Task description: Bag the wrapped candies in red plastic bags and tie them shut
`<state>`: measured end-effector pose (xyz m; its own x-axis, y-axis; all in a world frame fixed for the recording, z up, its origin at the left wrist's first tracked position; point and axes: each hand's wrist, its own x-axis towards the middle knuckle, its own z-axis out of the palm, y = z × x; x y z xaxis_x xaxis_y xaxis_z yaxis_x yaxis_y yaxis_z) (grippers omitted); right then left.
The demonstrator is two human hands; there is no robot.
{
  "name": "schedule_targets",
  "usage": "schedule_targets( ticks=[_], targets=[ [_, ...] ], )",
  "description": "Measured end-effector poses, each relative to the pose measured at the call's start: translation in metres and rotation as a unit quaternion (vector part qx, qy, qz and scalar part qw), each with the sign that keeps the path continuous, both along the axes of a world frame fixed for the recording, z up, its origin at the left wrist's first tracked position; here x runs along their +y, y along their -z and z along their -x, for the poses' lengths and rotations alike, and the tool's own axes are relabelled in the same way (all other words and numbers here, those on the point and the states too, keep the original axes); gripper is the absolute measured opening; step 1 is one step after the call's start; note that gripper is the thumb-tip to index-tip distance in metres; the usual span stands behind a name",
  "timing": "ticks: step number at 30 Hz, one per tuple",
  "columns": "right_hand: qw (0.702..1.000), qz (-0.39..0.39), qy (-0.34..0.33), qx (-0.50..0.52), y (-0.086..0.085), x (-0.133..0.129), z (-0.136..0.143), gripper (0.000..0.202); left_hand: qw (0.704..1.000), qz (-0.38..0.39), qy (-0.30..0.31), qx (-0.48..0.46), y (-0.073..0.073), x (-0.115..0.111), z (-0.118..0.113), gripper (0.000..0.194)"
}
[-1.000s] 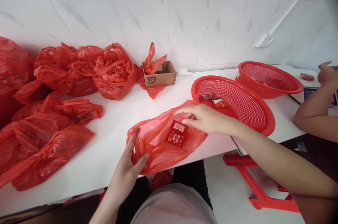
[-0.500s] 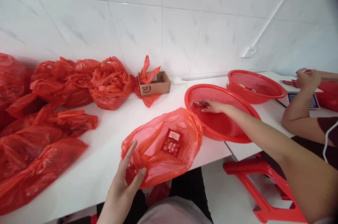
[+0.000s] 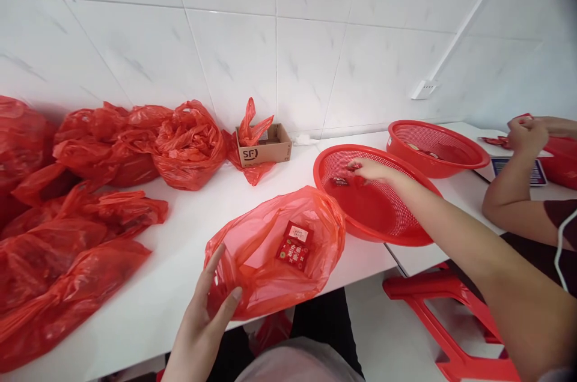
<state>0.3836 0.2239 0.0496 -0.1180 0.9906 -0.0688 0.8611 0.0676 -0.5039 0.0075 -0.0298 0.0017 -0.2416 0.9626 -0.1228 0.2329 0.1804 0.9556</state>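
Observation:
On the table's front edge lies a red plastic bag (image 3: 252, 238) with its mouth spread wide. Inside it are red printed packets (image 3: 294, 245) with white lettering. My left hand (image 3: 202, 304) grips the bag's near-left rim loosely, thumb and forefinger apart, the other fingers partly hidden by the film. Over the left part of a red perforated plastic basket (image 3: 374, 214), my right hand (image 3: 367, 170) is closed, fingers curled down on a small red packet (image 3: 359, 181), mostly covered. A few small dark-red packets (image 3: 339, 182) lie in the basket beside it.
Stuffed red bags (image 3: 189, 148) crowd the left of the white table (image 3: 180, 250). A cardboard box (image 3: 265, 151) stands by the wall. A second red basket (image 3: 437, 151) is behind right. At far right a co-worker's hands (image 3: 527, 133) are above a scale (image 3: 518, 170). A red stool (image 3: 433, 310) stands below.
My right hand has risen a little from the packets in the basket, its fingers now curled on a red piece. My left hand and the bag's near side have shifted slightly left.

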Motion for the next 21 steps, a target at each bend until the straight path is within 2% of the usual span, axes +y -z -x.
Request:
schedule_targets(
  ticks=[3,5,7,8,10,12,14,16,19,21],
  targets=[
    [0.982,0.053,-0.033,0.178,-0.037,-0.018,0.022,0.033,1.0,-0.005,0.005,-0.03,0.0,0.006,0.002,0.066],
    [0.95,0.045,-0.119,0.284,-0.058,-0.044,0.049,0.036,0.999,-0.007,0.01,-0.051,-0.002,0.011,0.001,0.069],
    [0.932,0.042,-0.221,0.284,-0.066,-0.076,0.084,0.03,0.998,-0.009,0.008,-0.065,-0.004,0.015,-0.002,0.07],
    [0.925,0.047,-0.272,0.261,-0.063,-0.092,0.102,0.028,0.997,-0.012,0.006,-0.07,-0.005,0.017,-0.004,0.071],
    [0.921,0.041,-0.343,0.182,-0.045,-0.116,0.133,0.032,0.997,-0.018,0.003,-0.076,-0.007,0.018,-0.005,0.071],
    [0.932,0.023,-0.354,0.076,-0.021,-0.126,0.154,0.039,0.997,-0.024,0.004,-0.074,-0.008,0.019,-0.005,0.071],
    [0.939,0.008,-0.343,0.015,-0.005,-0.124,0.162,0.042,0.997,-0.027,0.005,-0.069,-0.008,0.017,-0.004,0.071],
    [0.94,-0.003,-0.34,0.034,-0.002,-0.115,0.162,0.04,0.997,-0.029,0.006,-0.066,-0.008,0.016,-0.003,0.07],
    [0.934,-0.005,-0.34,0.112,-0.012,-0.104,0.158,0.032,0.997,-0.031,0.004,-0.066,-0.007,0.015,-0.001,0.07],
    [0.93,0.001,-0.347,0.125,-0.015,-0.103,0.158,0.032,0.997,-0.031,0.001,-0.067,-0.005,0.015,0.001,0.07]
  ],
)
